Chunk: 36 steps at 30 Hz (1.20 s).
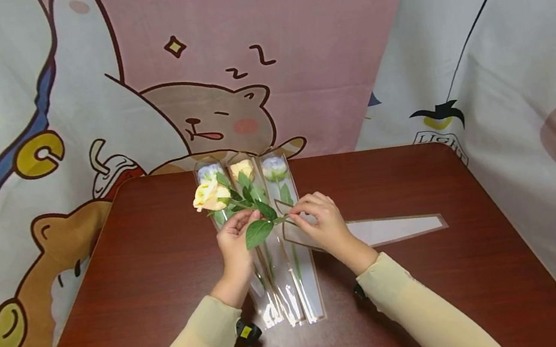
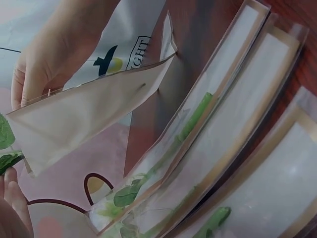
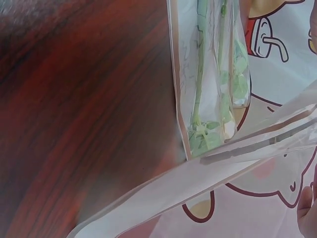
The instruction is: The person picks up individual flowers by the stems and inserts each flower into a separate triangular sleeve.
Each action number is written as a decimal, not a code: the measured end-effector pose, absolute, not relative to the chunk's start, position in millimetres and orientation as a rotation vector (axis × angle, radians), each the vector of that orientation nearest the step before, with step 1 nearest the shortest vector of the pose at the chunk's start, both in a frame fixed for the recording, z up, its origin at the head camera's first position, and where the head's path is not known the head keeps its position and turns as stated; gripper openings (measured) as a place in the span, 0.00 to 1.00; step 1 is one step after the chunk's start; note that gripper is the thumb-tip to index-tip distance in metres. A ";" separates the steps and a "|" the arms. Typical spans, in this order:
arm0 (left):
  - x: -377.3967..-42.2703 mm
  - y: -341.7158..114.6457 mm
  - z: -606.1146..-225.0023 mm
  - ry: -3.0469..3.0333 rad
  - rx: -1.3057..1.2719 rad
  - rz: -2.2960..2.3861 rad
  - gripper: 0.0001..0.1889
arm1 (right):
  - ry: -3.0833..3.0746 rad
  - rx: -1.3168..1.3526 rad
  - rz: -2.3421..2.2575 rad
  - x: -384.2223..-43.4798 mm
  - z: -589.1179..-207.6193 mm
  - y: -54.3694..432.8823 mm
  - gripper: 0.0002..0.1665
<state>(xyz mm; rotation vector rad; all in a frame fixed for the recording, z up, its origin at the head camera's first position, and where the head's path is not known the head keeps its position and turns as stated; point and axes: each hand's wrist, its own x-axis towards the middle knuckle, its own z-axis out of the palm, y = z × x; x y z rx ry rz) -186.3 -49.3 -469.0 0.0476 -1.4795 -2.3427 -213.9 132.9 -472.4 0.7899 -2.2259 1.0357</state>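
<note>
My left hand (image 1: 236,248) pinches the stem of a pale yellow artificial rose (image 1: 211,195), whose bloom points to the upper left. Its green leaves (image 1: 259,233) spread out past the fingers toward the right hand. With thumb and fingertips, my right hand (image 1: 321,220) grips the wide end of a flower sleeve (image 1: 401,227), clear with a white panel and brown border. The tapered end of this sleeve reaches out to the right. In the left wrist view the sleeve (image 2: 84,116) hangs from the right hand, and the rose's leaf (image 2: 6,134) is at its wide end.
Three sleeved flowers lie side by side beneath the hands: one bluish (image 1: 209,172), one yellow (image 1: 242,171) and one bluish (image 1: 275,168). The dark red-brown wooden table (image 1: 163,276) ends at a cartoon-printed curtain (image 1: 317,40) behind.
</note>
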 end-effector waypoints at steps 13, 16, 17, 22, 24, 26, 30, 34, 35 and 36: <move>-188.4 -53.5 -464.5 -1.470 0.039 -2.324 0.02 | -2.236 0.786 1.028 -214.8 -471.6 134.1 0.04; -187.9 -54.1 -464.4 -1.455 0.041 -2.332 0.02 | -2.242 0.788 1.027 -214.8 -472.2 134.1 0.04; -187.7 -54.0 -463.9 -1.436 0.037 -2.340 0.02 | -2.243 0.788 1.025 -214.8 -472.3 134.1 0.03; -186.3 -54.0 -461.7 -1.371 0.021 -2.366 0.09 | -2.231 0.793 1.023 -214.4 -472.0 133.9 0.01; -185.7 -54.0 -461.7 -1.383 0.031 -2.362 0.08 | -2.221 0.796 1.026 -214.2 -471.8 134.0 0.02; -185.3 -53.9 -462.2 -1.397 0.041 -2.360 0.07 | -2.217 0.796 1.030 -214.0 -471.5 133.7 0.03; -184.8 -52.8 -464.0 -1.422 0.044 -2.360 0.04 | -2.220 0.797 1.040 -213.8 -471.7 132.5 0.03; -184.5 -50.8 -466.1 -1.452 0.043 -2.349 0.06 | -2.215 0.812 1.043 -212.8 -470.4 130.6 0.03; -184.6 -50.3 -466.8 -1.456 0.041 -2.350 0.08 | -2.214 0.815 1.048 -212.5 -470.1 130.1 0.03; -184.7 -49.8 -467.2 -1.458 0.037 -2.347 0.09 | -2.212 0.819 1.053 -212.2 -469.6 129.8 0.03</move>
